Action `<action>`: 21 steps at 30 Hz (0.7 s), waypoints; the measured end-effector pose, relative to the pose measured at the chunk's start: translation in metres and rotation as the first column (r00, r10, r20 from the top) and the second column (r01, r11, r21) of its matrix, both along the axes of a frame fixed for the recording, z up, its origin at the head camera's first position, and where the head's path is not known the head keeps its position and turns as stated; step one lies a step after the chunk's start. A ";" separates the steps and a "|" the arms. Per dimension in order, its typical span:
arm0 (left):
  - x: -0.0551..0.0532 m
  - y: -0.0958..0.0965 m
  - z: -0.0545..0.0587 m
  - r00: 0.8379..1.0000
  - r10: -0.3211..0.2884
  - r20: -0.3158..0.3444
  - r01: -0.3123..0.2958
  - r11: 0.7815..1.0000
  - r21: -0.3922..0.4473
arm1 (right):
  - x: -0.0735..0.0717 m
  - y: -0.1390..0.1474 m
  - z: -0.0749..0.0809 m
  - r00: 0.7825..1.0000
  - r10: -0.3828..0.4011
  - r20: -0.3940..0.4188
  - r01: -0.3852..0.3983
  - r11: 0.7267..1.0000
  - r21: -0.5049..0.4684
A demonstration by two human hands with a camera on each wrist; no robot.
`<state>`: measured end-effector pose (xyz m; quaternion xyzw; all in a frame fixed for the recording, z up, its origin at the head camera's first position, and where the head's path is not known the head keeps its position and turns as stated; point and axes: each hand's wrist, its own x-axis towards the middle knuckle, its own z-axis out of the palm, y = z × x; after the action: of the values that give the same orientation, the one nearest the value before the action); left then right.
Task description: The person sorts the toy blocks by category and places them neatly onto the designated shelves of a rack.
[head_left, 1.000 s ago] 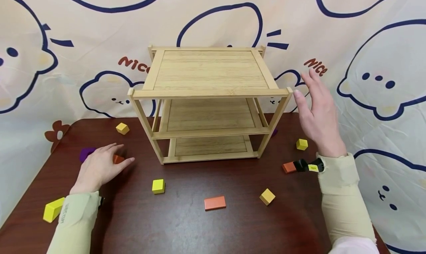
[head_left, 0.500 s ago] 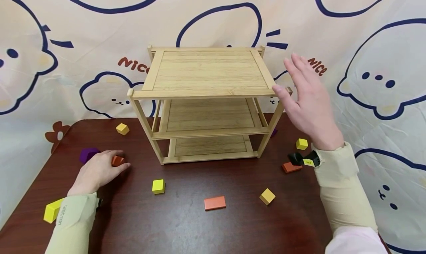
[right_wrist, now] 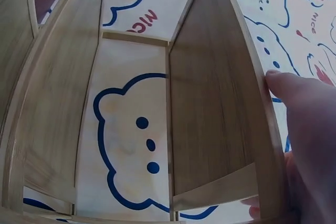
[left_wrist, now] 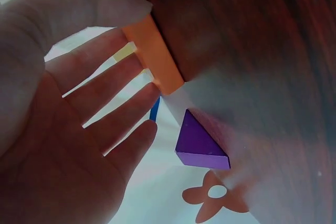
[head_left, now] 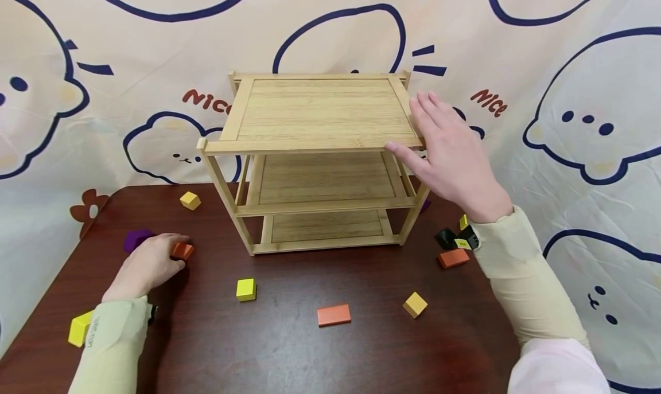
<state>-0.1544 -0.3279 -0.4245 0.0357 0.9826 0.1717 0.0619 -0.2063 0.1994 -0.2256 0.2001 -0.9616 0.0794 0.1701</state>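
At the table's left, my left hand (head_left: 146, 268) pinches an orange rectangular block (head_left: 182, 251) between thumb and fingertips. The left wrist view has the thumb tip on one end of this block (left_wrist: 155, 53), with fingertips along its side. A purple triangular block (left_wrist: 199, 142) lies just beyond the fingers. My right hand (head_left: 457, 159) reaches over the right end of the three-tier wooden rack (head_left: 330, 110), fingers straight, and hides its front right top corner. In the right wrist view, the thumb (right_wrist: 281, 85) is at the edge of the top shelf (right_wrist: 215, 93).
Yellow cubes (head_left: 246, 289) (head_left: 190, 200), another cube (head_left: 415, 305) and an orange flat block (head_left: 333, 315) lie around the rack on the dark table (head_left: 258, 354). Another orange block (head_left: 453, 258) is below the right wrist. A yellow block (head_left: 80, 328) lies by the left sleeve. A printed cloth (head_left: 330, 38) hangs behind.
My right hand has moved left from beside the rack to over its top right end. My left hand has drawn in slightly and its fingers have closed on the orange block.
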 end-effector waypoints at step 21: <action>-0.003 -0.005 0.000 0.994 0.062 -0.095 -0.059 0.998 0.034 | -0.002 -0.006 0.006 0.998 -0.032 0.063 0.025 0.993 0.117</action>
<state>-0.1574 -0.3326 -0.4246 0.0152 0.9823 0.1867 0.0087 -0.2084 0.1933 -0.2196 0.1931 -0.9724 0.0274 0.1283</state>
